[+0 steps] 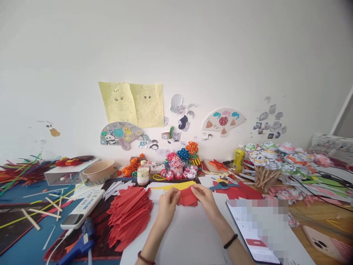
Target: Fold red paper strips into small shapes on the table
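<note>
A small piece of red paper [188,197] is held up between both hands above the white sheet [187,232]. My left hand [169,200] pinches its left edge with thumb and fingers. At the upper right edge, my right hand [203,195] grips the same piece. Whether it is one layer or several, I cannot tell. Left of my left hand lies a heap of folded red paper pieces [129,217]. Yellow paper [179,185] shows just behind the hands, and flat red sheets [242,191] lie beyond my right hand.
A blue glue gun [84,241] and a white power strip [82,209] lie at the left. A tablet [248,232] rests at the right, near a pink phone [320,239]. Behind stand a small bottle [143,173], paper flowers [176,162] and a yellow bottle [238,158].
</note>
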`<state>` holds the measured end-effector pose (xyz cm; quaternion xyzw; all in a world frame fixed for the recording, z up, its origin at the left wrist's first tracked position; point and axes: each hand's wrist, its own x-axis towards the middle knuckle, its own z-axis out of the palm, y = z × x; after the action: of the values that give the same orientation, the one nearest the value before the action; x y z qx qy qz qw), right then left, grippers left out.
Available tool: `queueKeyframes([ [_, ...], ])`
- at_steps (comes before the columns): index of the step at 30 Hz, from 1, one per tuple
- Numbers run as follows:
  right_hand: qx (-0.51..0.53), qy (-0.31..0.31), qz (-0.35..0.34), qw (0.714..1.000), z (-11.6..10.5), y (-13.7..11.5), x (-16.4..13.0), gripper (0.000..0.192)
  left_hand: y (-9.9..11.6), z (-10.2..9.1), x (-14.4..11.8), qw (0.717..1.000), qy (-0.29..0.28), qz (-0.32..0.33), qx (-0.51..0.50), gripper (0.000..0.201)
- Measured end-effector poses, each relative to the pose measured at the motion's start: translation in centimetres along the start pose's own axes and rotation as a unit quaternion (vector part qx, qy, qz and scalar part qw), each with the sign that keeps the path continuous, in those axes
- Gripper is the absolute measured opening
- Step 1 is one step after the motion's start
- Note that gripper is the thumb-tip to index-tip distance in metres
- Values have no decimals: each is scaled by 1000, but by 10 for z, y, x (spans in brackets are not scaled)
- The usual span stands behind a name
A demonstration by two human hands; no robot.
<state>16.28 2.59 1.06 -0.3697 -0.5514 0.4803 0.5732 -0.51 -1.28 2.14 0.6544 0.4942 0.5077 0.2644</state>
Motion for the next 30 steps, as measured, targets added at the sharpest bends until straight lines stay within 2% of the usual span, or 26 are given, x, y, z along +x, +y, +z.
queueKeyframes([
  [3,-15,7,-14,1000,-3,5,2,40,0,0,1,1000,-9,-3,-14,31],
  [9,-51,-1,-30,998,-8,13,6,42,0,-2,2,997,-68,-6,-27,23],
  [13,-115,-59,-12,992,-15,26,11,42,-9,-7,3,994,-63,-3,90,13],
  [17,-167,-98,6,981,-17,40,10,32,-23,-11,3,973,-90,-4,211,9],
  [22,-241,-92,-2,966,-12,43,4,7,-31,-14,2,961,-115,-2,251,9],
  [30,-347,-98,-42,932,-10,38,0,10,-30,-11,0,943,-127,15,308,10],
])
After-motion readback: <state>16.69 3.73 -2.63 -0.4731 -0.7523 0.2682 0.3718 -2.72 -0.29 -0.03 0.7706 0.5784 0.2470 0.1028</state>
